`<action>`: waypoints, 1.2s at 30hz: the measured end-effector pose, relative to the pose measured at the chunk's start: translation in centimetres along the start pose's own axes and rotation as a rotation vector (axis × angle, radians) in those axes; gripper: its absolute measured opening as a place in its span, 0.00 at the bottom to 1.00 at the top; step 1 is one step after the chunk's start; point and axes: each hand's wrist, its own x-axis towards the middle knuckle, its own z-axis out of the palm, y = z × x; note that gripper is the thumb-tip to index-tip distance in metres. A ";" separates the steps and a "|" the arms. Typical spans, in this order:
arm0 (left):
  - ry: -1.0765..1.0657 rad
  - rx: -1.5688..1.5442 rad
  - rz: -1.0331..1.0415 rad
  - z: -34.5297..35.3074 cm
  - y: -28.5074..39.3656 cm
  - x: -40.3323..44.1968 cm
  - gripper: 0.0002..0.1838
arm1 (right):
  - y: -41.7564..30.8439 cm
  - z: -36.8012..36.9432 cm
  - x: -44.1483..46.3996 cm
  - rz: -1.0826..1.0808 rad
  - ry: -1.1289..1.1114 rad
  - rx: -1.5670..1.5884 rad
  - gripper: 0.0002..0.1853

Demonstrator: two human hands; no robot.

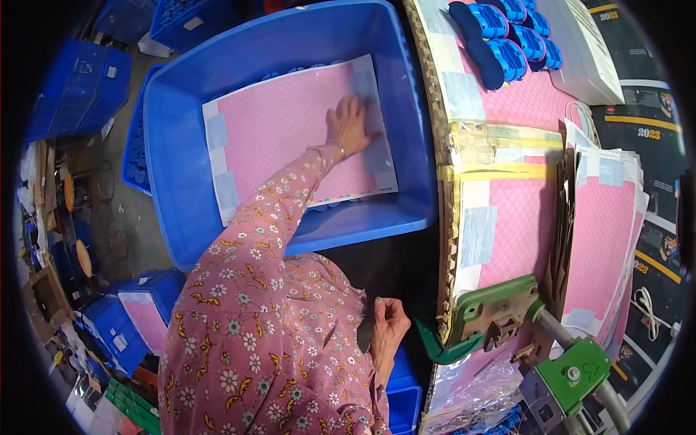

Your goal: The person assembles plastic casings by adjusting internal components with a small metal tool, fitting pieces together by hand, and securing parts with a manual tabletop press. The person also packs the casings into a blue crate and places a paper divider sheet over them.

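My left hand [348,129] lies palm down with spread fingers on a pink patterned sheet [279,127]. Pale tape strips run along the sheet's edges. The sheet rests inside a large blue bin [290,245], over blue pieces [333,206] that peek out at its borders. Beside my body, my right hand [389,328] has its fingers curled in, and no object shows in it. Close to its right is a green metal clamp-like fixture [475,319] at the bench edge.
On the pink-covered bench [507,210] at right sit blue strapped parts [515,40], a white box [580,54] and a stack of pink sheets [602,239]. A white cable [645,312] lies farther right. Several blue crates [80,90] stand at left.
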 end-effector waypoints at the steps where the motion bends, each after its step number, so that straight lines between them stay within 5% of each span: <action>1: 0.009 0.006 0.028 0.7 0.1 1.0 0.48 | -0.5 -0.1 0.2 0.006 -0.014 -0.005 0.14; 10: -0.105 0.092 -0.023 1.5 0.6 5.1 0.44 | -0.2 -0.1 1.8 0.037 -0.041 -0.012 0.12; 19: 0.076 0.185 0.167 4.4 -0.7 -1.7 0.38 | -0.7 0.0 3.2 0.056 -0.079 -0.016 0.12; 22: -0.014 0.091 0.062 3.9 1.0 -3.0 0.43 | 0.2 0.3 3.3 0.014 -0.059 0.010 0.12; 27: -0.111 0.165 0.298 4.0 -0.1 -12.1 0.44 | 1.3 0.7 3.1 -0.035 -0.077 0.029 0.12; 33: -0.371 0.032 0.386 -1.0 -4.4 -12.3 0.43 | 1.7 0.2 3.2 -0.036 -0.092 -0.035 0.12; 36: -0.248 0.182 0.067 -5.1 -7.2 -13.5 0.47 | 2.0 0.3 3.0 -0.016 -0.080 0.041 0.13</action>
